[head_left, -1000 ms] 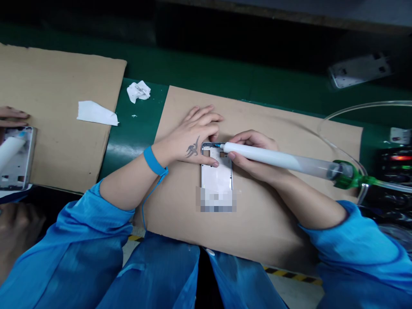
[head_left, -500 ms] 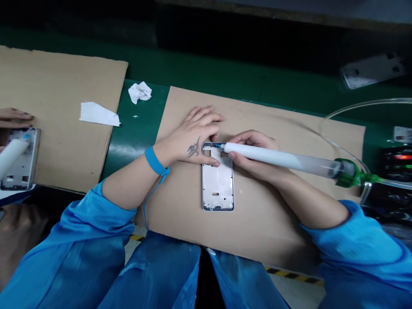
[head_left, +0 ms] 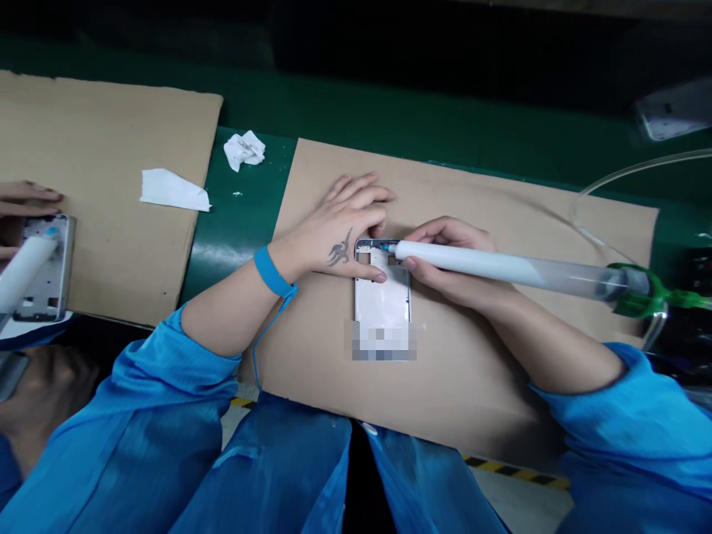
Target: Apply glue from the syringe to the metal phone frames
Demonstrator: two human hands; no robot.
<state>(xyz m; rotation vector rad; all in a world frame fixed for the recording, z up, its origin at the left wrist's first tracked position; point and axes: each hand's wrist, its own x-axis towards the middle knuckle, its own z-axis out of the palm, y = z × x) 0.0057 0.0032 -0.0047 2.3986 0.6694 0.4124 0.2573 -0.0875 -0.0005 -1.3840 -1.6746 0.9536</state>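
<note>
On the cardboard lies a silvery phone frame, its lower end blurred by pixels. My left hand steadies it at the top left corner, thumb laid across the face and index finger bent at the top edge; the other fingers stretch past it. A dispensing syringe with white contents is pinched between thumb and fingers of my right hand. Its blue tip touches or hovers just over the frame's top edge; I cannot tell which. A green fitting and clear tube close the syringe's rear end.
Beneath the work is a cardboard sheet on a green table. Crumpled tissue and a white paper piece lie leftward. At far left, a co-worker's hand is beside another phone frame. Another frame sits back right.
The whole view has shifted slightly, so things appear a little farther right and up. Both hands keep their hold, and the syringe tip stays near the frame's top edge.
</note>
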